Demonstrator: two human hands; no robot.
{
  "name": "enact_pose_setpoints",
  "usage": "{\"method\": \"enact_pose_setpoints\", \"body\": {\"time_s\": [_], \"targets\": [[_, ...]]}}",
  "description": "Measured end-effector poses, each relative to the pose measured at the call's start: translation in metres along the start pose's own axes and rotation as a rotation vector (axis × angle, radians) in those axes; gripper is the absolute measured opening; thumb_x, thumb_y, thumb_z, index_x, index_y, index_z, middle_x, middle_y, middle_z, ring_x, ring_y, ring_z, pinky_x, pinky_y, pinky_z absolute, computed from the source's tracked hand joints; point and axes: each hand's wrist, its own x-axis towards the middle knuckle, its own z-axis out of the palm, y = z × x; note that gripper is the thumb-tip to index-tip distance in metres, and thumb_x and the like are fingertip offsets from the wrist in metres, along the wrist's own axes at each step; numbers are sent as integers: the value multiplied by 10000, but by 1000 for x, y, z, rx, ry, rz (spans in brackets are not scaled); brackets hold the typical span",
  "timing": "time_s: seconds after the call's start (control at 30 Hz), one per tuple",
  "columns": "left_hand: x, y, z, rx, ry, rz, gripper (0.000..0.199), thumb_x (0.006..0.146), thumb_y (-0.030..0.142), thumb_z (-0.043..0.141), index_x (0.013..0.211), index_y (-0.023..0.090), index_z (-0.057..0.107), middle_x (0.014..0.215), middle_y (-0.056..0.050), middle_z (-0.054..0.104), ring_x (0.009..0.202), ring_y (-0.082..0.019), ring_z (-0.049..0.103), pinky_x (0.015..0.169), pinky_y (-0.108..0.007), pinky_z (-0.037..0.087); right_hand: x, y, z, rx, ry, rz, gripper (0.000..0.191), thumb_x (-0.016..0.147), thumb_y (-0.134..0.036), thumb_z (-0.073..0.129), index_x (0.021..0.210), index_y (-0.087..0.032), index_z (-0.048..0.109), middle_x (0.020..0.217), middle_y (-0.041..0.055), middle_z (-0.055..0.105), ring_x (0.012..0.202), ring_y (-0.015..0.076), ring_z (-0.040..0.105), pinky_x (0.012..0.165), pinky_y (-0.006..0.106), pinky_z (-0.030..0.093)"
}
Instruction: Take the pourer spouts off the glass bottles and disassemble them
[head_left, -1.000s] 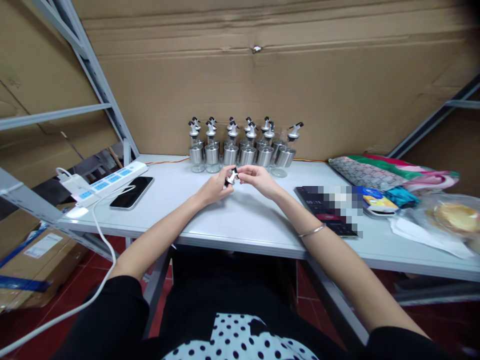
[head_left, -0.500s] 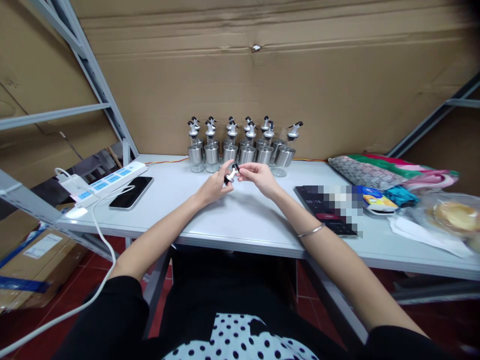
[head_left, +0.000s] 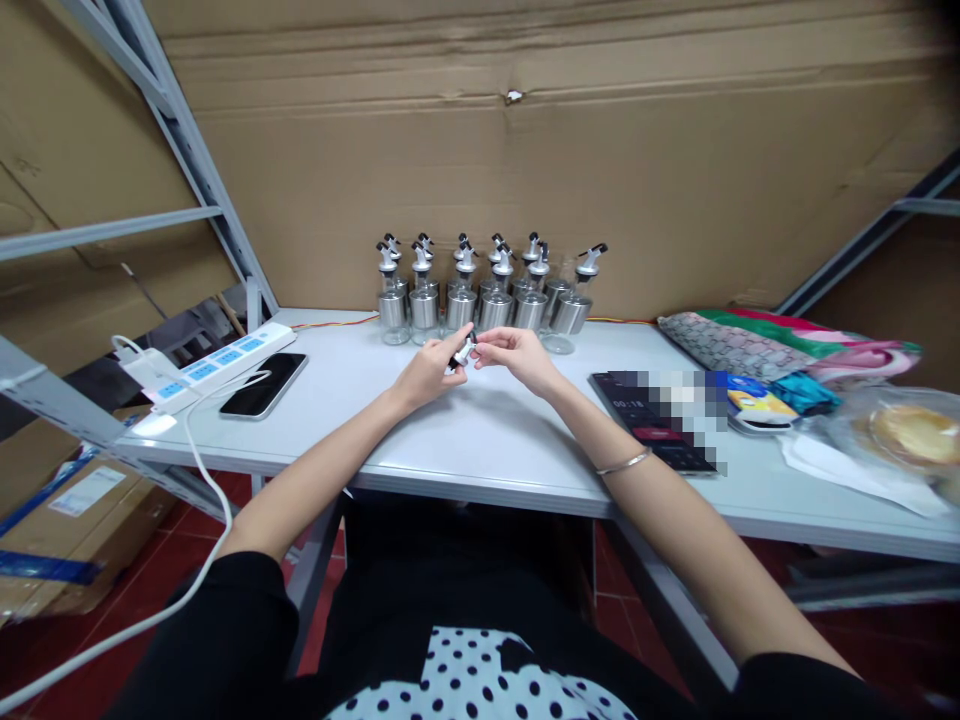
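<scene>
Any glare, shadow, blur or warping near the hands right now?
Head view: soft glare on the white tabletop, faint shadow beneath the left hand and right hand; head view: the bottle pourer is too small for fine detail; head view: wide-angle stretching toward the edges, pixelation hiding part of the timer screen.

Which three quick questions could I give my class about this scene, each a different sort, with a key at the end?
1. Multiple choice: what does the person's left hand hold?
a) a pen
b) a small spout
c) a spoon

2. True or false: a phone lies on the table beside the power strip.

3. Fill in the blank: the bottles stand in front of a brown wall of ____.

Key: 1. b; 2. true; 3. cardboard.
</scene>
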Motion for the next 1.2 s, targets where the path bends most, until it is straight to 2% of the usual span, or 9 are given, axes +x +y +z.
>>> {"method": "enact_pose_setpoints", "body": {"time_s": [0.13,0.33,0.5,0.7,0.93,1.1,1.2], "targets": [[-1,0,-1,15,-1,11,632,707,83,524,1330,133,428,1019,-54,665,863,-150,595,884,-292,431,-1,1,-2,17,-23,34,426,487,-433,852,743,-146,669,697,37,719,605,149,667,761,377,566],[-6,0,-1,14,29,-22,633,696,77,544,1316,158,445,1034,-53,653,913,-172,571,863,-294,451,-1,2,2,76,-33,67,383,503,-404,854,732,-153,678,689,36,719,584,135,658,762,366,556],[-8,0,0,1,55,-5,636,707,81,556,1324,160,425,1019,-55,646,937,-184,564,862,-301,460,-2,2,1,145,-104,100,379,502,-375,862,748,-150,682,713,35,721,616,134,664,776,343,542],[-9,2,0,1,31,18,624,717,109,551,1323,158,410,1021,-62,630,951,-191,558,860,-301,465,-4,-1,-2,195,-203,150,370,520,-346,860,788,-163,683,725,25,716,677,138,668,753,309,531],[-11,4,5,-52,64,34,658,685,108,521,1327,146,381,1008,-72,614,932,-187,558,857,-304,470,-3,-1,-1,61,-290,78,380,577,-401,817,854,-164,709,768,12,692,663,96,585,659,243,465],[-11,8,7,-206,79,-6,663,699,121,470,1348,164,343,998,-59,619,877,-152,588,816,-269,479,-3,0,1,73,-324,25,368,639,-413,775,911,-181,690,879,20,681,789,127,599,773,284,461],[-10,9,7,-232,69,-38,678,705,134,469,1370,147,333,1015,-71,630,848,-144,592,805,-261,478,-1,1,2,-13,-318,-46,318,669,-380,751,896,-175,663,869,9,656,819,137,581,824,301,440]]}}
